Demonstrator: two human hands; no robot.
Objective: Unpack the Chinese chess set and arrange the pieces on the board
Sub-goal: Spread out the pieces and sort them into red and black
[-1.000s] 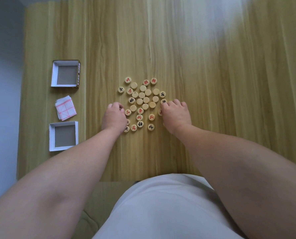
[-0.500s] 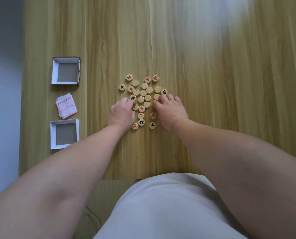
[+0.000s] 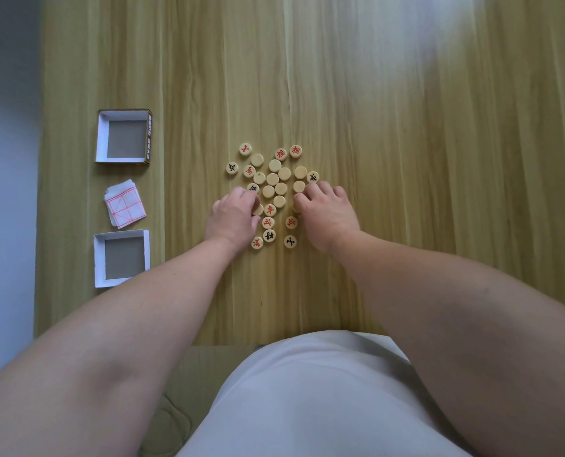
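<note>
Chess pieces, round pale wooden discs (image 3: pixel 276 189), cluster midway on the wooden tabletop (image 3: pixel 422 192). Left hand (image 3: pixel 233 219) pinches a blank disc (image 3: pixel 259 210), likely to flip it. Right hand (image 3: pixel 328 216) curls fingertips onto neighbouring discs, grip unclear. Folded red-lined paper board (image 3: pixel 125 204) waits unopened between two open white box halves (image 3: pixel 101 136) by the left edge.

Loose pieces (image 3: pixel 272 179) crowd mid-table (image 3: pixel 406 159). Wide bare wood from 12 to 3 o'clock of them. At 9 o'clock, well apart, one column: far box (image 3: pixel 100 136), folded paper (image 3: pixel 124 204), near box (image 3: pixel 99 258). Left hand (image 3: pixel 233 219) at 8 and right hand (image 3: pixel 327 216) at 4 block the near side.
</note>
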